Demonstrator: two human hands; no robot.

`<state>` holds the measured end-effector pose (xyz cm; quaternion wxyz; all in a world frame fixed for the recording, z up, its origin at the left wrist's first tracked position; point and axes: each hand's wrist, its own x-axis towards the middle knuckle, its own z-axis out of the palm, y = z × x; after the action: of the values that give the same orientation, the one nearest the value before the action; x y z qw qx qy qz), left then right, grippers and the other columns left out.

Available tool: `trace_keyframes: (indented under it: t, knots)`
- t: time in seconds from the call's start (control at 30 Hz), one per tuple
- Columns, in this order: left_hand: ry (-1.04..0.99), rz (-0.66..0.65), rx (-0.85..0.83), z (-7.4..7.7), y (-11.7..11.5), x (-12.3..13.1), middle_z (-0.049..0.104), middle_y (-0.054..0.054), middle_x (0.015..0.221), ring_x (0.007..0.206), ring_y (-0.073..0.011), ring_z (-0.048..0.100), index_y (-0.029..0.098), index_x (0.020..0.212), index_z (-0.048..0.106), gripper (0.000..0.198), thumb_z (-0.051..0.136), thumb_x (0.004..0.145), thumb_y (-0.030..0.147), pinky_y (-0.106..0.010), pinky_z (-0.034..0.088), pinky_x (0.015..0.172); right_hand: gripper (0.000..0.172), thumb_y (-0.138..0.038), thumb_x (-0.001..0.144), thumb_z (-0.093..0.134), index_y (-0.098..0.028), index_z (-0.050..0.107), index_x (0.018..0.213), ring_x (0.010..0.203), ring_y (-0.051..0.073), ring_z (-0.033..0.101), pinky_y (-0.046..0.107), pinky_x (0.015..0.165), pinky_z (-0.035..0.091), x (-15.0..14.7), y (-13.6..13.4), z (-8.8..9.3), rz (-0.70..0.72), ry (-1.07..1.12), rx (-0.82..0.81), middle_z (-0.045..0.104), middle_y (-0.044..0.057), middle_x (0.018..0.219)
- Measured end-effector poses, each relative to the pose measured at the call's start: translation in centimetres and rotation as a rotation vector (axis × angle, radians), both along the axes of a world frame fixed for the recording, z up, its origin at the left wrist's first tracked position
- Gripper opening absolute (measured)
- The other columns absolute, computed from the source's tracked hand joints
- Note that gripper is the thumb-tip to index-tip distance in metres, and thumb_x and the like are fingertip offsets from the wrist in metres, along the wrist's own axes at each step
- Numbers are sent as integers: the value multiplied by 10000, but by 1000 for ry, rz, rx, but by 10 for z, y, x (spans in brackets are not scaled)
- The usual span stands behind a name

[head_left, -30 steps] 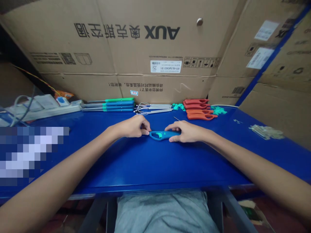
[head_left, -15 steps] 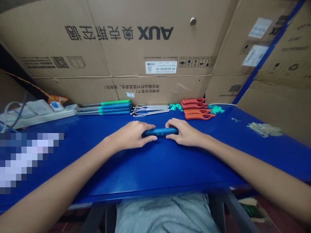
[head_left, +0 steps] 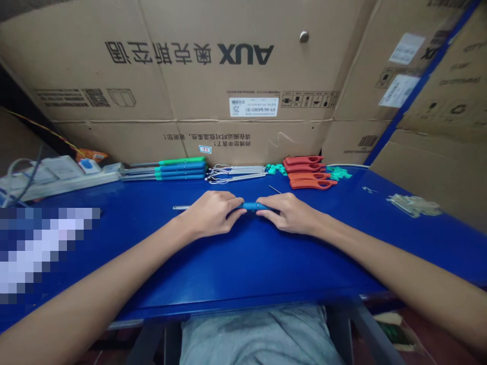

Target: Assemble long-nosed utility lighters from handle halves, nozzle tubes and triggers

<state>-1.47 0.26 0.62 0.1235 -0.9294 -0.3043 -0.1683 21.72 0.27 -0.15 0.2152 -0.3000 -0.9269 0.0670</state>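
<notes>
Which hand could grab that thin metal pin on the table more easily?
Probably the right hand: the thin metal pin lies just beyond it, while the left hand sits farther away, past the blue plastic handle.

Stacked AUX cardboard cartons (head_left: 243,66) behind blue workbench (head_left: 266,268).

The left hand (head_left: 211,213) and right hand (head_left: 289,213) grip a blue plastic lighter body (head_left: 253,206) from either end, their fingers almost meeting over it. So little shows that it is only probably a long utility lighter. A thin metal rod (head_left: 181,207) sticks out past the left hand, and a fine wire (head_left: 275,189) stands just beyond the right hand, above the blue workbench (head_left: 243,268). Farther along the bench lie blue-and-green handles (head_left: 167,170), wire-ended metal rods (head_left: 238,173), 4 orange-red lighter bodies (head_left: 309,171) and teal plastic pieces (head_left: 338,173), all before a cardboard AUX box (head_left: 228,86).
</notes>
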Motion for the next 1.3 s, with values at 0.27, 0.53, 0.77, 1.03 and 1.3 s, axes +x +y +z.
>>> trace_keyframes:
  t: [0.27,0.53,0.77,1.03,1.3]
  knots:
    - [56,-23,48,-5,2,4,710,-88,804,717,-223,680,118,998,638,317,400,991,326,-332,503,683,281,-340,932,558,-178,663,1137,958,223,692,326,864,509,-2,2,-7,-6,104,92,731,98,1078]
    - [50,38,102,-2,10,-8,696,-57,742,665,-188,665,143,948,646,276,436,972,319,-281,472,624,273,-255,866,628,-162,690,1115,920,222,687,334,847,512,12,11,1,-53,70,91,739,90,1032]
    - [34,37,98,-2,12,-10,700,-46,752,658,-174,656,153,940,647,262,442,963,315,-275,467,632,200,-227,885,574,-160,716,1008,794,198,667,308,742,499,12,14,-4,-93,61,99,745,78,910]
    - [84,70,138,-2,6,-4,708,-50,743,675,-180,669,152,913,640,230,464,951,295,-281,453,640,324,-279,843,606,-135,654,1130,924,249,622,374,811,506,9,10,3,-92,-4,207,714,114,1021]
    - [186,68,187,0,-6,12,704,-52,711,635,-192,658,153,856,621,179,495,926,259,-309,387,606,195,-204,878,504,-170,694,857,808,196,646,348,802,484,-10,-2,0,15,114,288,741,76,873]
